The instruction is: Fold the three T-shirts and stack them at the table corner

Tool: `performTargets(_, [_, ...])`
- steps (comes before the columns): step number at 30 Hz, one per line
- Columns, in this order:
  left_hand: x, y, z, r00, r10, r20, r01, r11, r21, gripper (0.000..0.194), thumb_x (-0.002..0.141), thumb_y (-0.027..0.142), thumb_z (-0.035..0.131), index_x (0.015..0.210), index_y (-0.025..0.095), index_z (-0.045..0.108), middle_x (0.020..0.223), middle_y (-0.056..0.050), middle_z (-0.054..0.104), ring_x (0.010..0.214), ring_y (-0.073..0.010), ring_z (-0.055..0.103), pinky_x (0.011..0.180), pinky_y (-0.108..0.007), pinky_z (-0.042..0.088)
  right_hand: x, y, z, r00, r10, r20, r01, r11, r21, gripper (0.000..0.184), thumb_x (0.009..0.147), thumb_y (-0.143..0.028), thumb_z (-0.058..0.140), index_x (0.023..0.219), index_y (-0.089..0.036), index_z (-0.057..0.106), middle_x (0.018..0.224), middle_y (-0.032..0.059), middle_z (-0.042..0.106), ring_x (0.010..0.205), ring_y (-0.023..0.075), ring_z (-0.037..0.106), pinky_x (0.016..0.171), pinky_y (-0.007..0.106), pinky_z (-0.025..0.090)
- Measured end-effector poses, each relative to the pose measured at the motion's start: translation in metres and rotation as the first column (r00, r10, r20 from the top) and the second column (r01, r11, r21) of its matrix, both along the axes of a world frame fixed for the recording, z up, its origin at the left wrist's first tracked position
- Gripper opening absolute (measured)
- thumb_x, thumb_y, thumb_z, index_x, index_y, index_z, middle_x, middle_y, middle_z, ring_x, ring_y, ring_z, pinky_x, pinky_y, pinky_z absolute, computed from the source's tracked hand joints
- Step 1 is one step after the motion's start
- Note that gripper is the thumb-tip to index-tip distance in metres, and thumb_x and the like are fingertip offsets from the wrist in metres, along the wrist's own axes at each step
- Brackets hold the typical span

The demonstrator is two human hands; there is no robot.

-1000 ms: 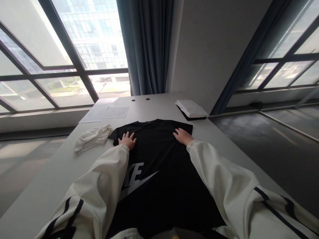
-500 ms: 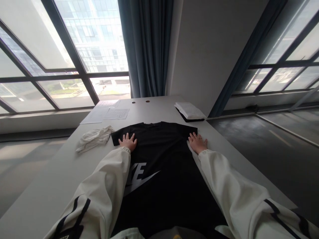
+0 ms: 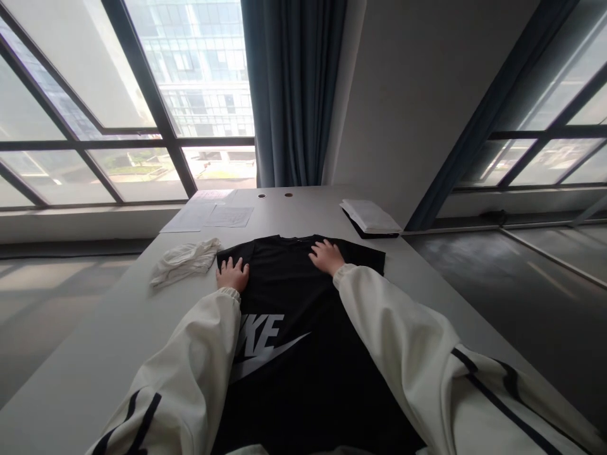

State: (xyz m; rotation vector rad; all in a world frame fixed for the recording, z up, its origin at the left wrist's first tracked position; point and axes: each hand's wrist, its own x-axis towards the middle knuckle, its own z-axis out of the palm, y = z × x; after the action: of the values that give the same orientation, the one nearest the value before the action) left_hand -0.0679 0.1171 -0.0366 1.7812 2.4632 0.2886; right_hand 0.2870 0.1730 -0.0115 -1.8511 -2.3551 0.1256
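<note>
A black T-shirt (image 3: 303,354) with a white printed logo lies flat on the long white table (image 3: 85,354), collar pointing away from me. My left hand (image 3: 232,275) rests flat on its left sleeve, fingers spread, holding nothing. My right hand (image 3: 326,256) lies flat on the chest just below the collar, fingers spread, holding nothing. Both of my arms are in white sleeves with dark stripes.
A crumpled white cloth (image 3: 186,261) lies just left of the shirt. Sheets of paper (image 3: 208,216) sit at the far left of the table, a white book on a dark pad (image 3: 370,217) at the far right. Windows and a dark curtain stand behind.
My right hand slid from the shirt's right sleeve edge inward to the chest near the collar. My left hand moved slightly outward along the left sleeve.
</note>
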Motion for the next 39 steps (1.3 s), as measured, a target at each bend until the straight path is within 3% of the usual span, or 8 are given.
performTargets(3, [0.002,-0.002,0.000,1.000,0.000,-0.003,0.000,1.000,0.022,0.066,0.105,0.057,0.029,0.162,0.030,0.046,0.173,-0.009,0.034,0.159,-0.0359,0.030,0.127,-0.062,0.021,-0.054,0.016,-0.008,0.995,0.102,0.009,-0.101,0.992,-0.075,0.065,0.106,-0.055,0.038,0.162,-0.024,0.043,0.173,0.0074,0.033,0.160,0.0345,0.022,0.128,0.060,0.019])
performTargets(6, [0.002,-0.002,-0.002,1.000,-0.012,-0.002,0.012,1.000,0.021,0.065,0.104,0.055,0.036,0.161,0.028,0.048,0.173,-0.010,0.033,0.159,-0.0352,0.029,0.128,-0.058,0.022,-0.077,0.033,-0.018,0.994,0.105,0.005,-0.104,0.988,-0.113,0.068,0.106,-0.056,0.036,0.165,-0.021,0.038,0.173,0.0108,0.031,0.159,0.0347,0.025,0.127,0.060,0.022])
performTargets(15, [-0.003,-0.002,-0.011,1.000,0.005,0.009,-0.006,0.992,0.123,0.059,0.100,0.051,0.049,0.155,0.030,0.057,0.171,-0.010,0.038,0.157,-0.0349,0.033,0.127,-0.053,0.027,-0.061,0.061,-0.043,0.999,0.040,0.002,-0.040,0.998,-0.049,0.065,0.107,-0.056,0.032,0.166,-0.029,0.038,0.176,0.0053,0.025,0.161,0.0304,0.023,0.130,0.053,0.017])
performTargets(19, [-0.005,-0.004,-0.008,0.993,0.108,0.047,-0.114,0.981,0.156,0.057,0.100,0.049,0.051,0.151,0.025,0.062,0.170,-0.015,0.038,0.156,-0.0389,0.034,0.126,-0.053,0.029,-0.061,0.064,-0.047,1.000,0.002,0.006,-0.002,0.999,-0.045,0.069,0.107,-0.058,0.031,0.167,-0.025,0.035,0.177,0.0081,0.021,0.162,0.0310,0.021,0.130,0.051,0.016])
performTargets(23, [-0.013,-0.003,-0.008,0.991,0.121,0.052,-0.128,0.980,0.153,0.060,0.099,0.047,0.053,0.153,0.020,0.060,0.168,-0.019,0.040,0.155,-0.0418,0.034,0.126,-0.057,0.027,-0.063,0.064,-0.045,1.000,-0.008,0.018,0.009,0.997,-0.081,0.071,0.108,-0.059,0.026,0.170,-0.024,0.029,0.178,0.0074,0.018,0.162,0.0315,0.018,0.130,0.055,0.013])
performTargets(31, [-0.051,-0.003,-0.017,0.999,0.010,0.036,-0.017,0.980,0.200,0.057,0.096,0.048,0.057,0.146,0.021,0.064,0.160,-0.017,0.051,0.148,-0.0378,0.045,0.122,-0.056,0.037,-0.063,0.061,-0.046,1.000,-0.030,-0.003,0.030,0.998,-0.054,0.070,0.108,-0.060,0.027,0.169,-0.027,0.031,0.177,0.0051,0.020,0.162,0.0327,0.020,0.130,0.057,0.014])
performTargets(39, [-0.057,0.009,-0.030,0.973,-0.120,0.197,0.039,0.927,0.373,0.062,0.089,0.033,0.060,0.147,0.011,0.055,0.156,-0.022,0.052,0.147,-0.0353,0.047,0.124,-0.053,0.038,-0.061,0.056,-0.045,0.999,-0.021,-0.027,0.022,0.999,0.039,0.063,0.108,-0.053,0.031,0.163,-0.026,0.044,0.173,0.0065,0.032,0.157,0.0337,0.032,0.128,0.054,0.022])
